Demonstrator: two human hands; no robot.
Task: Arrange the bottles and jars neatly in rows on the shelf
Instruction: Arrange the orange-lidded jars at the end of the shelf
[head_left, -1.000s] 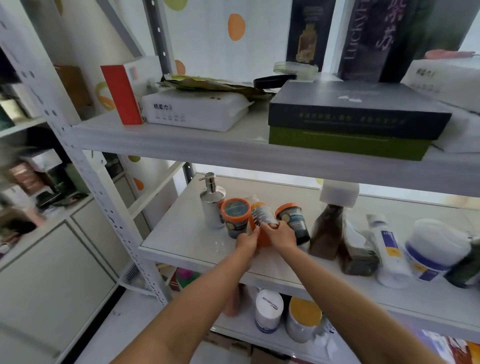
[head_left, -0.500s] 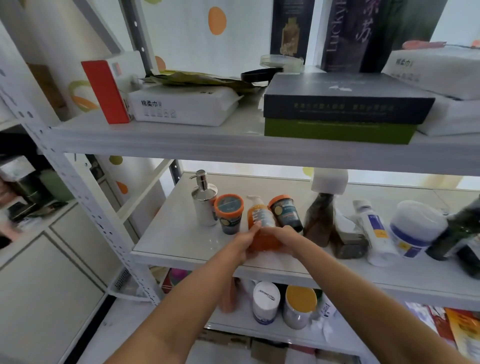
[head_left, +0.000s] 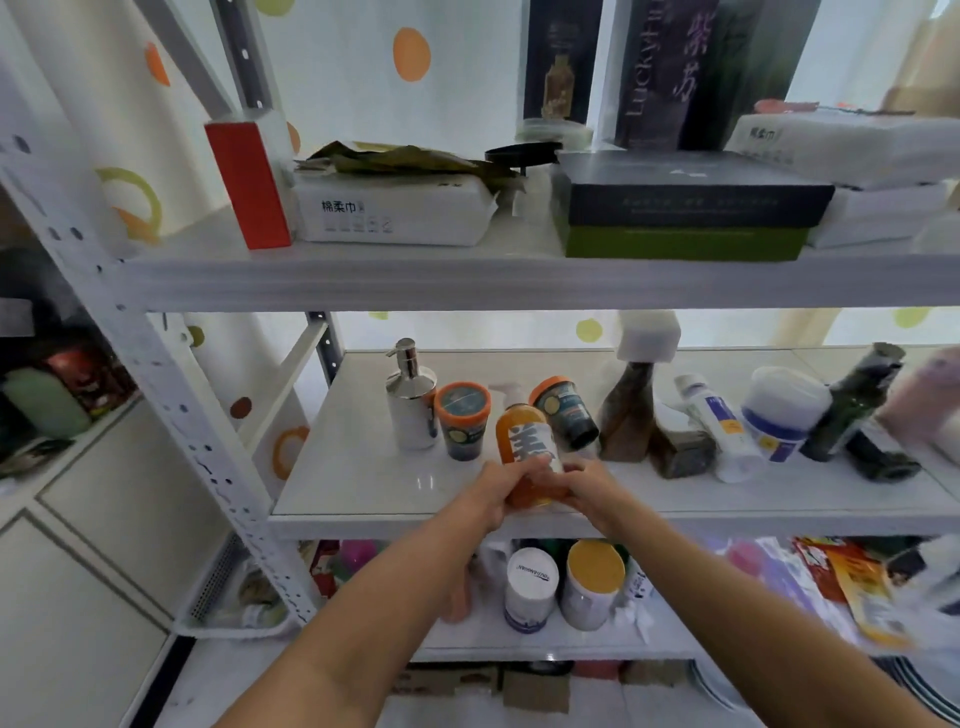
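Head cam: white perforated-metal shelving unit (head_left: 171, 374) against white wall with orange and green dots (head_left: 337, 78). Glossy white middle shelf board (head_left: 363, 483) pretty crowded. Orange plastic pump bottle with white label (head_left: 522, 431) at board's front edge, centre. Long axis near upright, top leaning 11 o'clock, spout pointing 9 o'clock. Left hand (head_left: 498, 488) and right hand (head_left: 587, 483) both curl fingers round its lower half. Chrome pump dispenser (head_left: 413, 415) at its 10 o'clock.

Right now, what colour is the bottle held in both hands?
The bottle is orange, with a white pump and white label, seen in the head view.
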